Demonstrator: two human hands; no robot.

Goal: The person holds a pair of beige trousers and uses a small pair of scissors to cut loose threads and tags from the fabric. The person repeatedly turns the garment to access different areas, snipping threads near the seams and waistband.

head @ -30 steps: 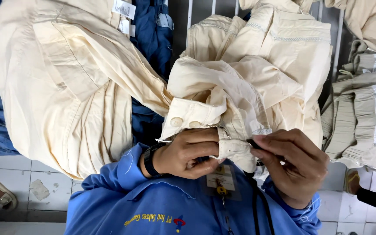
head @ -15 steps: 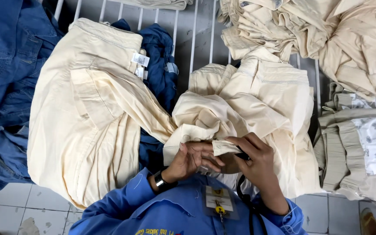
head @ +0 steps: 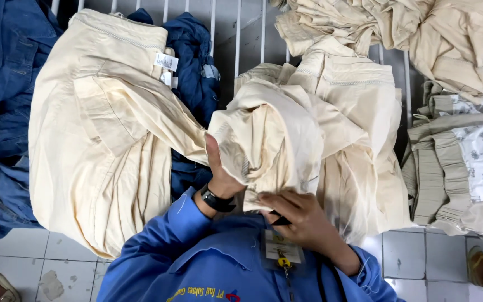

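Observation:
A cream garment [head: 113, 140] lies spread over a metal rack, one sleeve bunched up in front of me. My left hand [head: 222, 173], with a black watch on the wrist, is tucked inside the bunched cream sleeve [head: 275, 140] and grips its cloth. My right hand [head: 300, 215] pinches the sleeve's lower edge and holds a small dark tool against it. My blue work shirt [head: 197, 263] with a badge on it fills the bottom of the view.
Blue denim garments [head: 1, 84] are piled at the left and another dark blue one [head: 194, 72] lies under the cream cloth. More cream garments [head: 420, 33] and olive and printed cloth [head: 465, 156] lie at the right. White tiled floor shows below.
The bunched sleeve has been lifted and opened out over my left hand, which has slid inside it. My right hand has shifted lower onto the sleeve's edge.

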